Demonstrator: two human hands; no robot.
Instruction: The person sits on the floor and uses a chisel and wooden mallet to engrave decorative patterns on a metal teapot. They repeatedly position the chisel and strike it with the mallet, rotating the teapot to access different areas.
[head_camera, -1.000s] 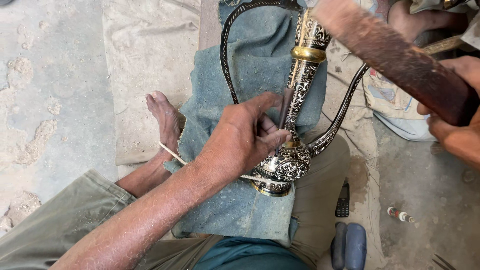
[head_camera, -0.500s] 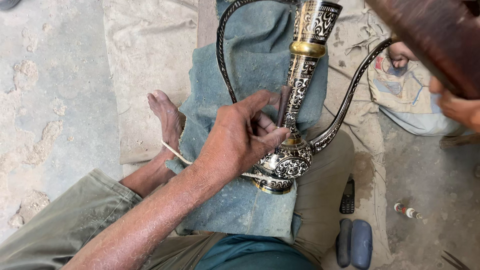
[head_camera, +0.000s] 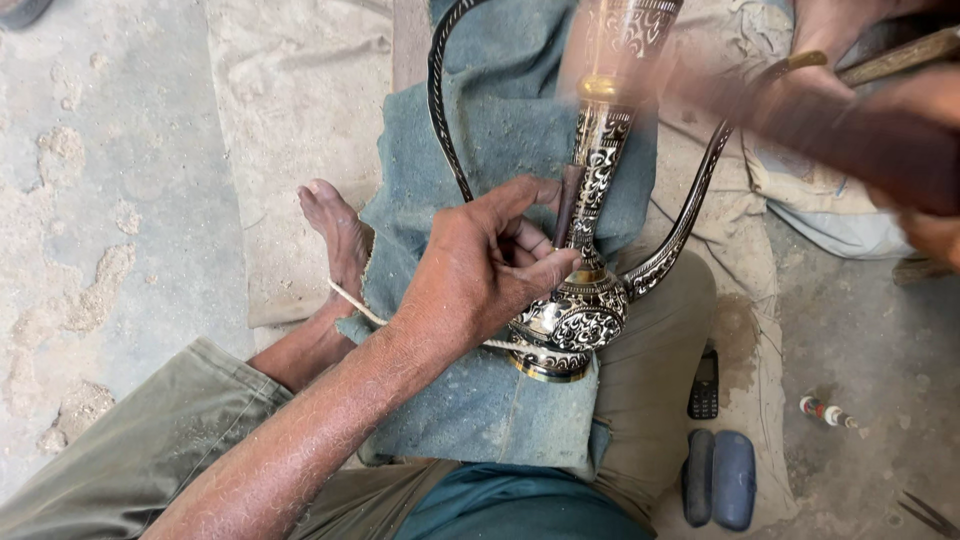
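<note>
A black and silver engraved metal ewer (head_camera: 580, 315) with a long neck, a brass band, a curved handle and a spout lies across a blue-green cloth (head_camera: 500, 130) on my lap. My left hand (head_camera: 480, 265) rests against its body and pinches a short dark chisel (head_camera: 567, 205) upright against the neck. My right hand (head_camera: 935, 235), blurred at the right edge, grips a thick wooden mallet (head_camera: 850, 130) that streaks across the upper right toward the neck.
My bare foot (head_camera: 335, 235) lies left of the cloth with a pale cord (head_camera: 355, 300) running over it. A small phone (head_camera: 704, 385), a dark blue sandal pair (head_camera: 720, 478) and a small tool (head_camera: 828, 412) lie on the dusty floor at the lower right.
The mallet has swung from high on the right down toward the neck of the ewer and is now motion-blurred. My left hand keeps the chisel in the same spot.
</note>
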